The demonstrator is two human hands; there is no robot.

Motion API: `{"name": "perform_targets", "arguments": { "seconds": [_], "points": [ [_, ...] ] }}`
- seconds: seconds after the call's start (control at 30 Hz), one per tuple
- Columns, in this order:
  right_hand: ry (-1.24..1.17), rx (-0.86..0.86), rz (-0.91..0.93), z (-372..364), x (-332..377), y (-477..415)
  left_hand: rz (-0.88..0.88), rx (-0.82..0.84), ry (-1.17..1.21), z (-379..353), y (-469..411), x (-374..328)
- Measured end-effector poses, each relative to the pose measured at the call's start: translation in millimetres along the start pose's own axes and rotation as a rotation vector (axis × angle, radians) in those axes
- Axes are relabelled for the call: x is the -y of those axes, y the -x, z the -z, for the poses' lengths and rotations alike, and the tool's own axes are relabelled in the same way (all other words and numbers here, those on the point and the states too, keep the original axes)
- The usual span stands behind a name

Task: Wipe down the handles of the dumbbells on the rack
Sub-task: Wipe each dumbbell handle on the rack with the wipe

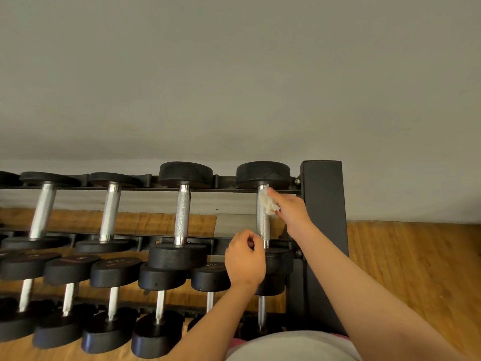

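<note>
A black rack (324,204) holds two rows of black dumbbells with silver handles. My right hand (289,207) presses a crumpled white wipe (266,201) against the top of the handle (263,227) of the rightmost upper dumbbell. My left hand (244,259) has curled fingers at the lower end of that same handle, just above its near black head (279,259); whether it grips the handle is unclear. The neighbouring upper dumbbell's handle (183,214) stands to the left.
Two more upper dumbbells (43,209) (110,212) lie further left. The lower row (114,272) of several dumbbells sits nearer me. A grey wall (234,74) stands behind the rack, with wooden floor (416,269) to the right.
</note>
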State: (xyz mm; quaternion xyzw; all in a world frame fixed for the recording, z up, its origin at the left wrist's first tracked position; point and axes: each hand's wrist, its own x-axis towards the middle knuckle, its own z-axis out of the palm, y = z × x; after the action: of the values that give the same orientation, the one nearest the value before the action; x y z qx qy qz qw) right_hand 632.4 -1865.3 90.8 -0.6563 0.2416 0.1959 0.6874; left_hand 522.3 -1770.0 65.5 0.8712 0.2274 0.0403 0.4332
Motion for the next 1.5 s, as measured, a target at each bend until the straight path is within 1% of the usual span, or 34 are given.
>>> {"name": "perform_targets", "arguments": {
  "seconds": [0.27, 0.37, 0.53, 0.73, 0.9, 1.03, 1.1, 1.17, 1.2, 1.27, 1.33, 1.37, 1.5],
  "points": [
    [0.14, -0.036, 0.139, 1.2, -8.7, 5.5, -0.005, 0.005, 0.0, 1.9, 0.4, -1.9],
    [0.107, -0.065, 0.126, -1.9, -7.1, 5.1, -0.007, 0.003, 0.002, 1.5, 0.0, -1.7],
    [0.039, -0.042, 0.107, -8.0, 1.5, 1.2, -0.011, 0.0, -0.005, 0.7, -0.3, -0.8],
    [0.022, -0.09, 0.112, -2.1, -17.7, 4.4, -0.014, -0.006, -0.01, -0.2, -0.5, 0.7],
    [0.033, -0.006, 0.094, -4.2, -13.3, 6.0, -0.009, 0.002, -0.012, 0.4, 0.2, -0.7],
    [0.001, -0.086, 0.12, -0.6, -19.9, 6.0, -0.004, 0.0, -0.011, 1.1, 0.6, -0.3],
    [0.014, -0.043, 0.114, 0.2, -22.7, 8.1, -0.005, -0.001, -0.008, 0.8, 0.4, -0.5],
    [0.08, 0.038, 0.105, 1.1, -20.5, 10.3, -0.003, 0.002, -0.007, 0.0, -0.4, -0.3],
    [0.109, 0.052, 0.108, 2.1, -19.1, 10.4, 0.0, 0.002, -0.007, -0.3, -0.4, -0.1],
    [0.128, 0.015, 0.141, 4.0, -19.2, 10.2, 0.003, -0.001, -0.005, -0.4, 0.2, 0.2],
    [0.098, -0.047, 0.164, 4.1, -25.3, 11.6, 0.0, 0.0, -0.007, -0.2, 0.7, 0.2],
    [0.08, -0.049, 0.164, 3.3, -27.9, 13.2, -0.004, 0.0, -0.006, 0.0, 0.6, 0.2],
    [0.124, 0.077, 0.121, 2.8, -27.8, 15.4, -0.012, 0.001, -0.003, -0.6, -0.6, 1.5]
  ]
}}
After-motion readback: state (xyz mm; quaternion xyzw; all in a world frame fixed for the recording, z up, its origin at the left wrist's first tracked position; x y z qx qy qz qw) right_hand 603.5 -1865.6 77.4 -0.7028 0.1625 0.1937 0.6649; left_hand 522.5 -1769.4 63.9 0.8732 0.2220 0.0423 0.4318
